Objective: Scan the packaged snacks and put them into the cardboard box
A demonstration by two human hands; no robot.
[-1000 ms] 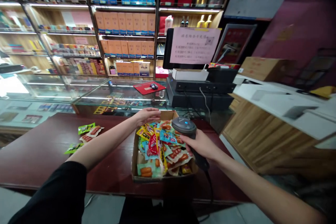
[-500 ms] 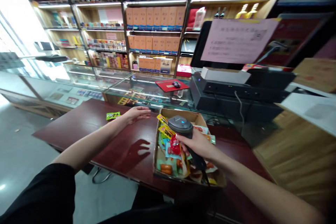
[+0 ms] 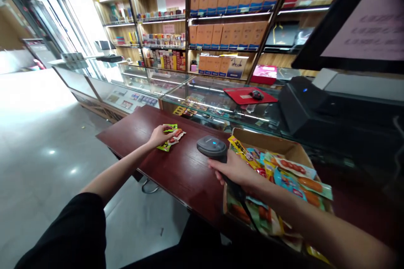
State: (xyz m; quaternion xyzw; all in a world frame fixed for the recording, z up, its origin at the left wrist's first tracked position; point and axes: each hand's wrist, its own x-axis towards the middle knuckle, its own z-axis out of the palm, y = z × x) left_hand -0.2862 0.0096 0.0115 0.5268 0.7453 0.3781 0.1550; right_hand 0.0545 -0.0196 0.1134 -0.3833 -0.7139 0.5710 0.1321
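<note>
My left hand [image 3: 160, 136] is over the left part of the dark red-brown table, its fingers closed on a small sausage packet [image 3: 177, 135] with clear and white wrapping. Green snack packets [image 3: 164, 147] lie under and beside that packet. In my right hand [image 3: 235, 166] is a black handheld barcode scanner [image 3: 212, 146], gripped by its handle, a blue light glowing on its head. The scanner's head hangs over the table, left of a cardboard box [image 3: 267, 137] full of snack packets. My right forearm crosses above the box and hides part of its contents.
A glass display counter [image 3: 202, 96] runs behind the table [image 3: 189, 168], with a red mouse pad [image 3: 238, 96] and a mouse on it. A monitor [image 3: 344, 29] and black equipment stand at the right. Stocked shelves line the back wall. The scanner's cable [image 3: 251, 217] hangs down beside the box.
My left hand has moved left from beside the box and taken hold of the sausage packet. The scanner in my right hand has shifted from over the box to its left. The view has turned left.
</note>
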